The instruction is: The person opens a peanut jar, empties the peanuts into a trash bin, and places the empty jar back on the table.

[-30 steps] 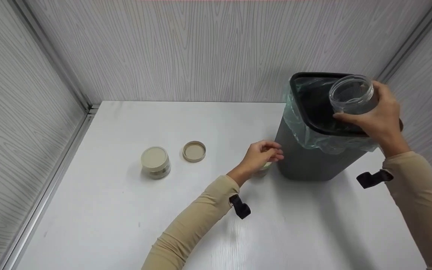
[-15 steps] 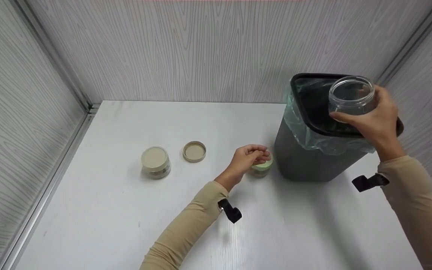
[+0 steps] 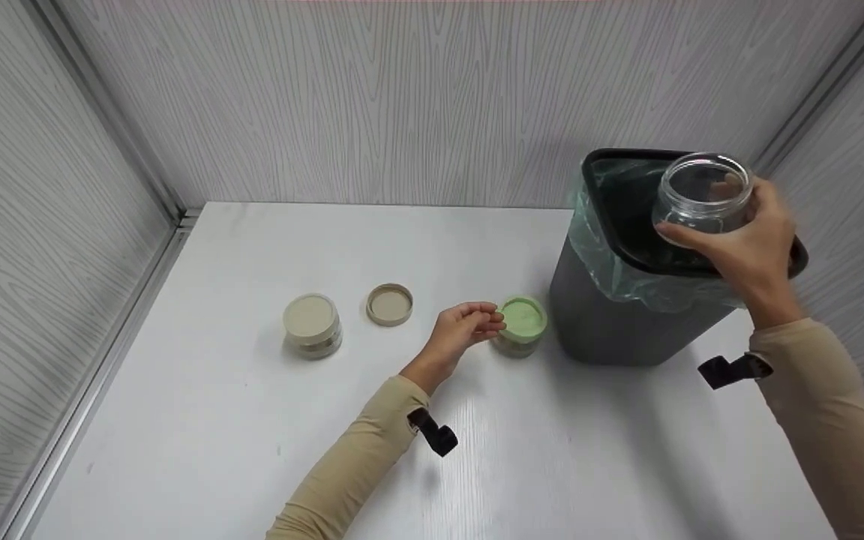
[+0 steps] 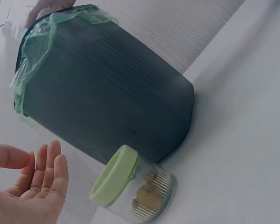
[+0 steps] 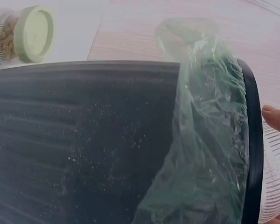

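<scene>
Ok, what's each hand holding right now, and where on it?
The right hand grips the clear open jar round its side wall, above the bin. The left hand holds nothing; it is open beside the green-lidded jar.

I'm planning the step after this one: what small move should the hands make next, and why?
Probably set the clear jar down on the table: the right hand holds it, seemingly empty, over the bin, while the left hand is open beside the green-lidded jar.

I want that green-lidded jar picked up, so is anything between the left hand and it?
Nothing visible. The left hand lies open just beside the green-lidded jar, with only bare table between them. The bin stands on the jar's far side.
</scene>
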